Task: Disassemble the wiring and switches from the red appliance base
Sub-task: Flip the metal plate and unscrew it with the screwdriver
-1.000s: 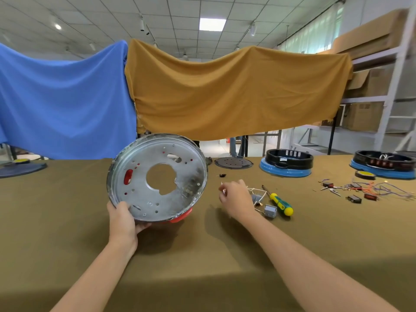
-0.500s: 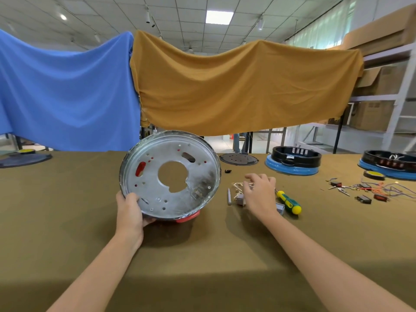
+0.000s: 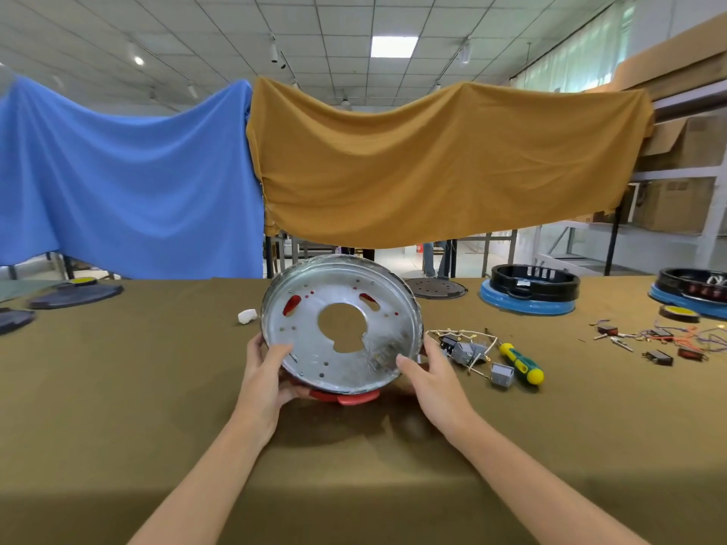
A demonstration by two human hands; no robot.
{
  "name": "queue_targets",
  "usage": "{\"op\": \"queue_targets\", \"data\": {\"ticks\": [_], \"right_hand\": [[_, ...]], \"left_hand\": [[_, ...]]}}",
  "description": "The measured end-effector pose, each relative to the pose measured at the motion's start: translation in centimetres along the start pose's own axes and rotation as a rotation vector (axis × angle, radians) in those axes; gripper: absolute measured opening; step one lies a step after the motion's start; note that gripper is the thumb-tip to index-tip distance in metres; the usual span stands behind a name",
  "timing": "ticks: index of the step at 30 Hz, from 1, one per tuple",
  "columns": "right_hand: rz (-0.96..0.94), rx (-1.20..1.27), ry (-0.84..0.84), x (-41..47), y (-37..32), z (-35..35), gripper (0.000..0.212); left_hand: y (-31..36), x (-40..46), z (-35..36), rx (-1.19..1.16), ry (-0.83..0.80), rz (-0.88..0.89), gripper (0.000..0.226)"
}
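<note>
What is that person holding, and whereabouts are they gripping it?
The red appliance base, its round metal underside tilted toward the camera. The left hand grips its lower left rim and the right hand its lower right rim.

Two bare forearms, no sleeves, gloves, watch or rings; left grip (image 3: 264, 381), right grip (image 3: 436, 381) uncovered.

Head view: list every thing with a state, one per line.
Red appliance base: tilted up on its edge, metal plate facing the camera.
Left hand: grips the base's left rim.
Right hand: grips the base's right rim.
Wiring and switches: loose on the table, out of the base.
Screwdriver: lying flat, untouched.
</note>
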State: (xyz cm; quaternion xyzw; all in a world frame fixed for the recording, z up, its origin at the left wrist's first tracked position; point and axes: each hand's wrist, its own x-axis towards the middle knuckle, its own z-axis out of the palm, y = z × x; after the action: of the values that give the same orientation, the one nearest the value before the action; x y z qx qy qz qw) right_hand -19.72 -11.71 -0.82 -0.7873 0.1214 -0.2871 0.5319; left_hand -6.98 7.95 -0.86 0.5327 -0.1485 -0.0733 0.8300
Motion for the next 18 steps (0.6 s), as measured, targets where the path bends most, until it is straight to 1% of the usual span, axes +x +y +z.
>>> {"op": "queue_targets", "data": {"ticks": [4, 6, 7, 8, 9, 11, 12, 13, 14, 15, 16, 18], "right_hand": [[0.055, 0.064, 0.003, 0.1, 0.0, -0.2, 0.052], [0.069, 0.057, -0.016, 0.1, -0.1, -0.5, 0.045], [0.057, 0.01, -0.01, 0.2, -0.3, -0.9, 0.04], [0.041, -0.054, 0.027, 0.4, -0.4, -1.5, 0.037], [0.029, -0.112, 0.107, 0.6, -0.4, -2.3, 0.037], [0.018, -0.257, 0.317, 1.5, -0.4, -4.8, 0.029], [0.024, -0.379, 0.4, 2.0, -0.2, -6.3, 0.028], [0.062, -0.518, 0.455, 2.5, 0.0, -7.9, 0.032], [0.14, -0.636, 0.477, 2.9, 0.4, -9.5, 0.038], [0.247, -0.719, 0.462, 3.2, 0.9, -10.8, 0.042], [0.346, -0.765, 0.418, 3.3, 1.4, -11.9, 0.042], [0.47, -0.777, 0.28, 3.4, 2.4, -13.3, 0.034]], "left_hand": [[-0.2, -0.1, 0.0, 0.015, -0.129, -0.009, 0.053], [-0.1, -0.1, 0.0, 0.028, -0.187, -0.036, 0.061], [-0.1, -0.1, 0.0, 0.032, -0.195, -0.046, 0.061], [-0.2, 0.0, 0.0, 0.034, -0.188, -0.052, 0.058], [-0.3, 0.1, -0.1, 0.036, -0.176, -0.056, 0.055], [-0.4, 0.4, -0.1, 0.039, -0.149, -0.063, 0.049], [-0.5, 0.5, -0.1, 0.046, -0.138, -0.067, 0.047], [-0.5, 0.5, -0.1, 0.056, -0.128, -0.07, 0.046], [-0.5, 0.6, 0.0, 0.064, -0.122, -0.073, 0.046], [-0.5, 0.6, 0.0, 0.068, -0.119, -0.075, 0.046], [-0.4, 0.6, 0.0, 0.07, -0.117, -0.076, 0.045], [-0.4, 0.5, 0.1, 0.073, -0.118, -0.08, 0.045]]}}
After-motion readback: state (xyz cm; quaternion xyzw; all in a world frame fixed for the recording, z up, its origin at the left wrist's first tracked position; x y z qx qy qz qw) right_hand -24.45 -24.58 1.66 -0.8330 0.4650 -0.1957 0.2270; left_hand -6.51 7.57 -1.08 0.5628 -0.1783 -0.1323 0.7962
